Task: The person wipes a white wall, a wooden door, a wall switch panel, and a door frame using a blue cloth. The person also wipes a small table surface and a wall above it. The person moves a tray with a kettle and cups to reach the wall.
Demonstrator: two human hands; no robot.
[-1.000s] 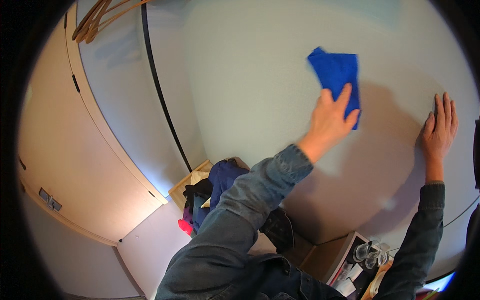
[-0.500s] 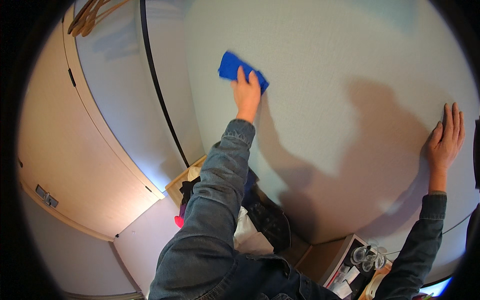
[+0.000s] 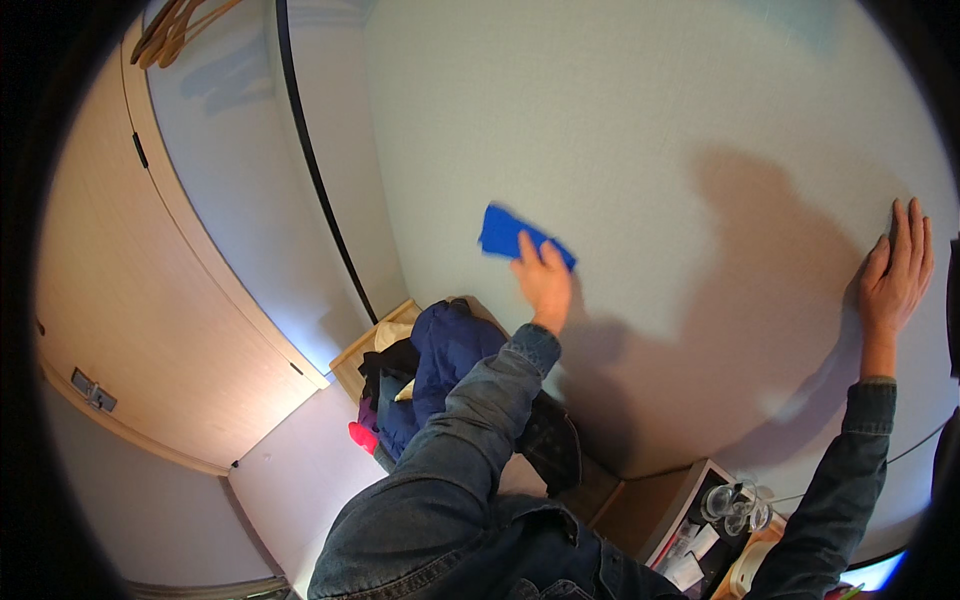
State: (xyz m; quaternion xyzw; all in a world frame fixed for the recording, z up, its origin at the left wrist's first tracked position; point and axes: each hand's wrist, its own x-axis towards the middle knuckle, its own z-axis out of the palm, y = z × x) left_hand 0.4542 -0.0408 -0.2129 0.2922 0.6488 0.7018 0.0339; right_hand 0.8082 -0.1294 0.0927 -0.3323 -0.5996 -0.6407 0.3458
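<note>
A folded blue cloth (image 3: 505, 232) lies pressed against the pale textured wall (image 3: 600, 120), under the fingers of my left hand (image 3: 545, 285). My thumb side and fingertips overlap the cloth's lower right part, and the palm hides some of it. Far to the right, my right hand (image 3: 895, 275) rests flat on the same wall, fingers stretched upward, holding nothing. Both arms wear dark denim sleeves. My shadow falls on the wall between the two hands.
Below my left arm is a pile of clothes (image 3: 450, 345) on a light wooden shelf. A wooden door (image 3: 170, 330) with a metal latch stands at left, and wooden hangers (image 3: 180, 30) hang above. Glasses (image 3: 735, 508) stand on a dark-topped cabinet at lower right.
My left hand has slid the blue cloth down and to the right along the wall, uncovering more of the clothes pile. My right hand has stayed nearly in place.
</note>
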